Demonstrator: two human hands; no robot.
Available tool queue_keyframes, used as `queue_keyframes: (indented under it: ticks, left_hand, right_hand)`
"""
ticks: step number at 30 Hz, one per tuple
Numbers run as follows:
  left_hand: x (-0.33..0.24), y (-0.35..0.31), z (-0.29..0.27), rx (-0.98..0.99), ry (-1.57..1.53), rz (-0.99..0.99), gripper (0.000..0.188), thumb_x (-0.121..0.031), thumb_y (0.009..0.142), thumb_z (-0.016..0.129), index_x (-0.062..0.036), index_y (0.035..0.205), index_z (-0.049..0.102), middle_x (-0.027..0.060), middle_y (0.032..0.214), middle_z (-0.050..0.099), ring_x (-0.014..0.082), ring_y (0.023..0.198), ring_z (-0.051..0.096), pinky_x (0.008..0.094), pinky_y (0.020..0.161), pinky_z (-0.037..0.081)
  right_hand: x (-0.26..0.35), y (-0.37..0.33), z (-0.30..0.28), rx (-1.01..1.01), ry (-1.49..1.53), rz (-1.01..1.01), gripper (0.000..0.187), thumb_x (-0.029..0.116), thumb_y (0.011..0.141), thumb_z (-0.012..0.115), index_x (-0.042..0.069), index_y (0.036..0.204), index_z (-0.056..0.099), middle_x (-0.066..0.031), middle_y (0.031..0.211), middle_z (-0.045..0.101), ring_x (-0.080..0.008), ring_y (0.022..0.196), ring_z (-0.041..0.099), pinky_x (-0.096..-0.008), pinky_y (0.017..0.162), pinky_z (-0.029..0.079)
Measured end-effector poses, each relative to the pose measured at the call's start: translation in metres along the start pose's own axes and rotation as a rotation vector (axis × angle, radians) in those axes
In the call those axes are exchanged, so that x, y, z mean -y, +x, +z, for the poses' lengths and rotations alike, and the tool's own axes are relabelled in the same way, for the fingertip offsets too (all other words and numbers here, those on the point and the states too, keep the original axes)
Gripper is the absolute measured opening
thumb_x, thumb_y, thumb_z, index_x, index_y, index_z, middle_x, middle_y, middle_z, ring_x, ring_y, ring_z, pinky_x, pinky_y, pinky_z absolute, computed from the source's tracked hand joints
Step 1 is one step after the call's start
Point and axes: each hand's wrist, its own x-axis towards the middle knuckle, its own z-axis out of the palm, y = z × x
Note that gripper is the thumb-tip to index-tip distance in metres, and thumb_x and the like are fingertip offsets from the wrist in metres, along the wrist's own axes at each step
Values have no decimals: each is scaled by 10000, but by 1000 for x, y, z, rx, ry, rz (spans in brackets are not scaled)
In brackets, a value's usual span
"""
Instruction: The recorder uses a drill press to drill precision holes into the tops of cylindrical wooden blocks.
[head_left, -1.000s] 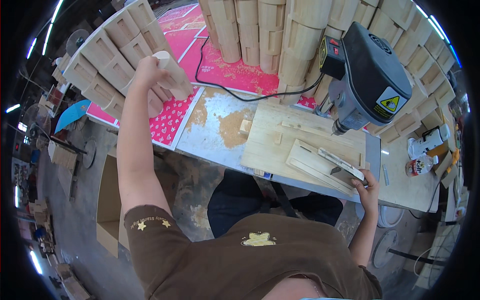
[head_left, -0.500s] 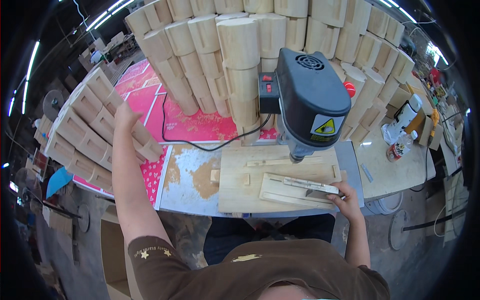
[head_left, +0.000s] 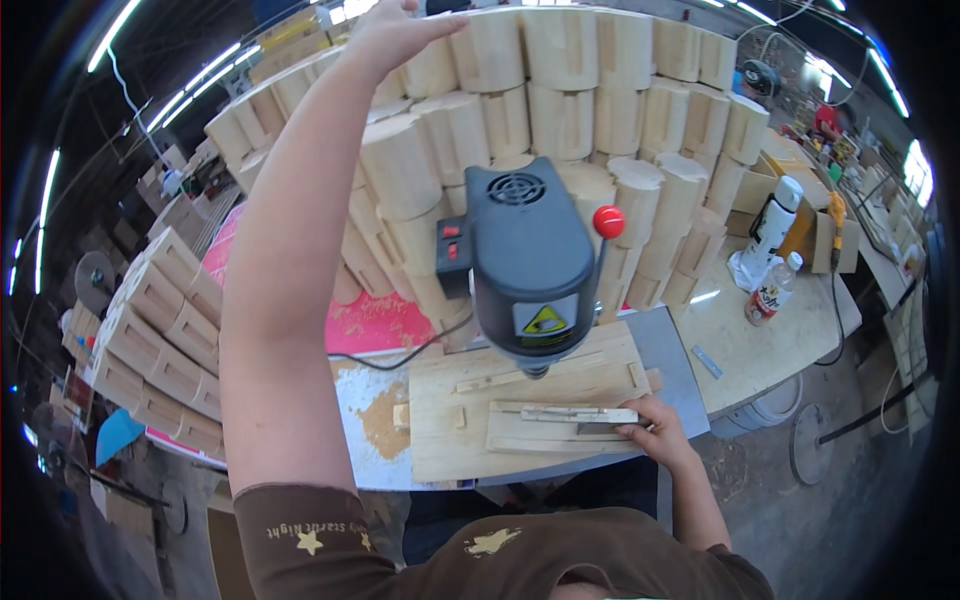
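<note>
My left hand (head_left: pixel 400 38) is stretched far forward over the top of the stacked wooden blocks (head_left: pixel 492 55), thumb apart and palm empty; whether it touches a block I cannot tell. The other fingertips are cut off by the frame's edge. My right hand (head_left: pixel 655 432) pinches the right end of a narrow pale strip with a grey metal piece (head_left: pixel 590 416). That strip lies over a wooden jig (head_left: pixel 505 432) on a plywood board (head_left: pixel 440 445). Behind the board stands a dark drill press (head_left: pixel 535 235), its chuck (head_left: pixel 536 370) above the board.
More grooved blocks (head_left: pixel 165 320) are stacked at the left on a pink sheet. Sawdust (head_left: pixel 385 420) lies beside the board. A black cable (head_left: pixel 385 366) crosses behind it. A side table (head_left: pixel 790 345) at the right bears a spray can (head_left: pixel 770 230), a bottle (head_left: pixel 772 290) and a small ruler (head_left: pixel 707 362).
My left hand has moved from the left block stack up and forward to the top of the back stacks. My right hand stays at the jig with the strip. The view has shifted.
</note>
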Motion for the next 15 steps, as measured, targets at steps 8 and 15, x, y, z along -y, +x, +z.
queue_keyframes:
  ticks: [8,15]
  left_hand:
    - [-39,10,84,205,227,-254,1073,-591,581,763,159,1193,298,210,980,611,256,884,623,323,741,508]
    - [-52,-1,106,25,163,-400,1003,-449,620,772,128,1230,224,281,1189,477,345,1134,500,330,932,458]
  right_hand:
    - [-14,-10,4,-35,8,-54,303,93,725,723,82,1013,631,-94,825,586,-260,766,586,-327,668,470]
    - [-5,-5,1,-33,37,-40,285,89,720,717,88,991,630,-85,812,578,-256,761,586,-337,665,472]
